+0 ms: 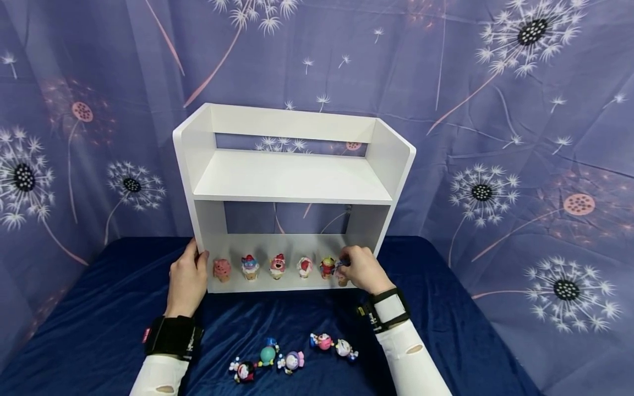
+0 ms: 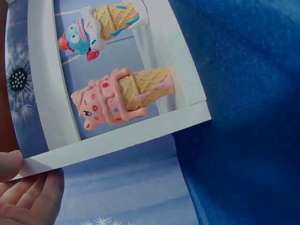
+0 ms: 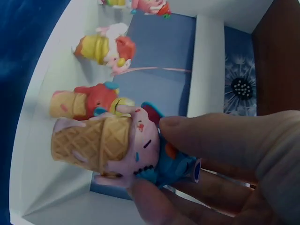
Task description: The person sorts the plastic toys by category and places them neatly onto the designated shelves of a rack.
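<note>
My left hand (image 1: 185,285) grips the left side panel of a white two-tier shelf (image 1: 297,175), thumb on one face and fingers on the other. With thumb and fingers, my right hand (image 1: 365,270) pinches an ice-cream-cone figurine (image 3: 101,143) by its blue top, at the right end of the lower tier. Whether its base touches the board is unclear. Beside it stands a red-and-yellow figurine (image 1: 327,267). Further left come a white-and-red figurine (image 1: 304,267), a red-capped figurine (image 1: 277,266), a blue-faced cone figurine (image 1: 250,267) and a pink cone figurine (image 2: 108,98).
On the dark blue cloth (image 1: 277,316) in front lie more small figurines: a black-and-red one (image 1: 245,372), a teal one (image 1: 268,355), a purple one (image 1: 294,361), a pink one (image 1: 324,341) and a white one (image 1: 343,347). A dandelion-print curtain (image 1: 446,71) hangs behind the shelf.
</note>
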Tool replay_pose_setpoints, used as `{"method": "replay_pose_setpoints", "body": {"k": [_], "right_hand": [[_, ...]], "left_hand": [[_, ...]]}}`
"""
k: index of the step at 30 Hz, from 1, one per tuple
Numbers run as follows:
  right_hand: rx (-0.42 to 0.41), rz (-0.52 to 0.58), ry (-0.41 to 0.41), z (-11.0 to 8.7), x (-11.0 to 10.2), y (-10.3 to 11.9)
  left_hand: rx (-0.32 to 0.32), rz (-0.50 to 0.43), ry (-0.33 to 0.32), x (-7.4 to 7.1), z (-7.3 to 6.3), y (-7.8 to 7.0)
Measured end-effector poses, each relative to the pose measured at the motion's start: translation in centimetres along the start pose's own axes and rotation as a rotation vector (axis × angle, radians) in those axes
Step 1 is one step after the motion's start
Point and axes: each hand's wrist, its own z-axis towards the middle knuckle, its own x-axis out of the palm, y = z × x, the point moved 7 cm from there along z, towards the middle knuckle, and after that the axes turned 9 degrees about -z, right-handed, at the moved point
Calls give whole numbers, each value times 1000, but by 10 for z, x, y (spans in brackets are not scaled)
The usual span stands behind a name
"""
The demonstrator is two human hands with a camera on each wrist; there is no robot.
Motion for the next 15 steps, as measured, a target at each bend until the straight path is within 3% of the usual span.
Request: {"method": "replay_pose_setpoints", "body": {"k": [6, 15], "right_hand": [[55, 35, 16, 2, 8, -11], [39, -49, -78, 5, 16, -19]], "left_hand": [[9, 0, -5, 0, 0, 0], [18, -7, 3, -1, 0, -2]]}}
